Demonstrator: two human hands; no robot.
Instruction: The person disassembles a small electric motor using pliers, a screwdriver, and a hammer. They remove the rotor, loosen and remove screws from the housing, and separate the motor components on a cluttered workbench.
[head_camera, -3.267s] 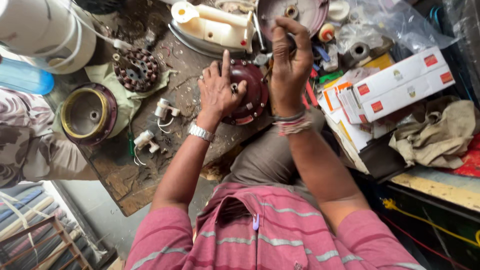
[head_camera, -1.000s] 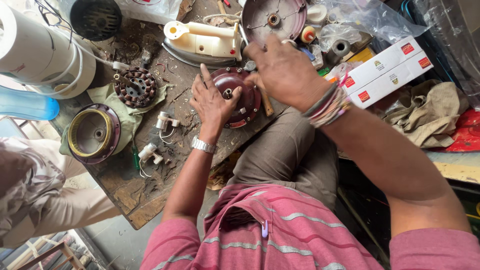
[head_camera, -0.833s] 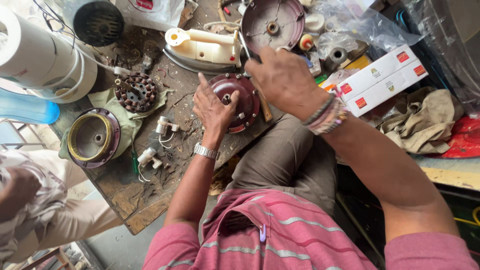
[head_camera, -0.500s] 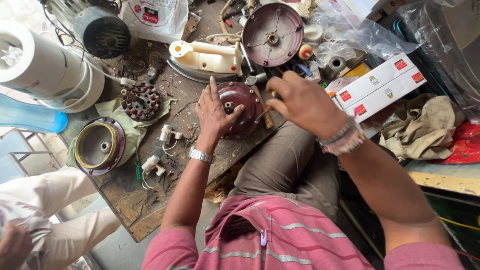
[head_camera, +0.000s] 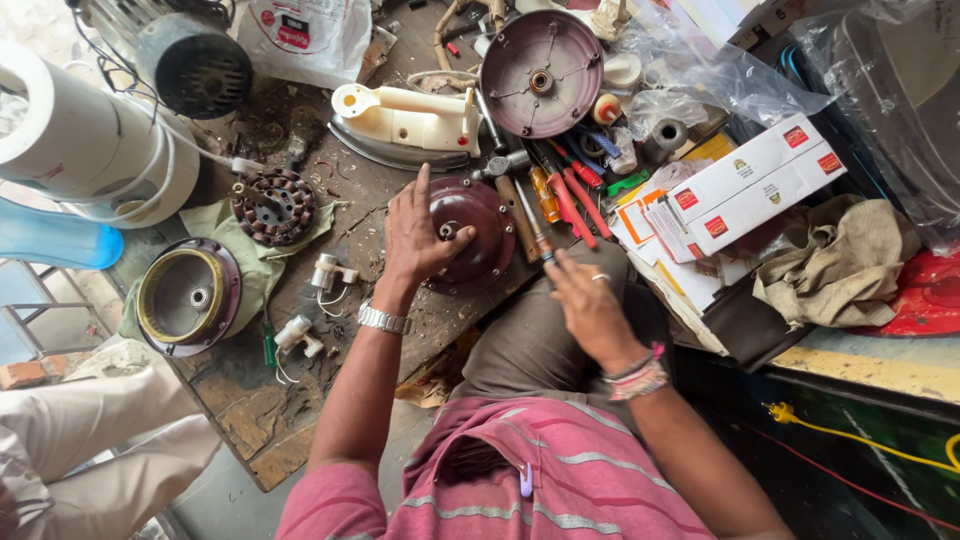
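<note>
Head view looks down on a cluttered workbench (head_camera: 300, 420). Left hand (head_camera: 415, 235) lies spread on a dark red motor cover (head_camera: 470, 235), fingers wide, thumb by the centre hole; the cover rests near the bench's near edge, just left of a hammer (head_camera: 515, 205). Right hand (head_camera: 590, 305) hovers just right of the cover, over the person's knee, fingers loosely extended; it seems to grip nothing, though motion blur makes that uncertain. A ring sits on one finger, a watch (head_camera: 384, 319) on the left wrist.

Two more round covers show: one dark red with spokes (head_camera: 541, 73) at the far side, and one brass-lined (head_camera: 188, 296) at the left on a green cloth (head_camera: 250, 260). One wound stator (head_camera: 273, 205) lies on that cloth. One cream iron (head_camera: 405, 125) sits far of the held cover. About three red-handled screwdrivers (head_camera: 572, 195) lie right of the hammer. Two white-and-red boxes (head_camera: 755, 185) sit side by side at the right, beside one tan rag (head_camera: 840, 260). Two small white capacitors (head_camera: 310, 300) with wires lie left of the left wrist. One white cylinder (head_camera: 90, 140) stands far left.
</note>
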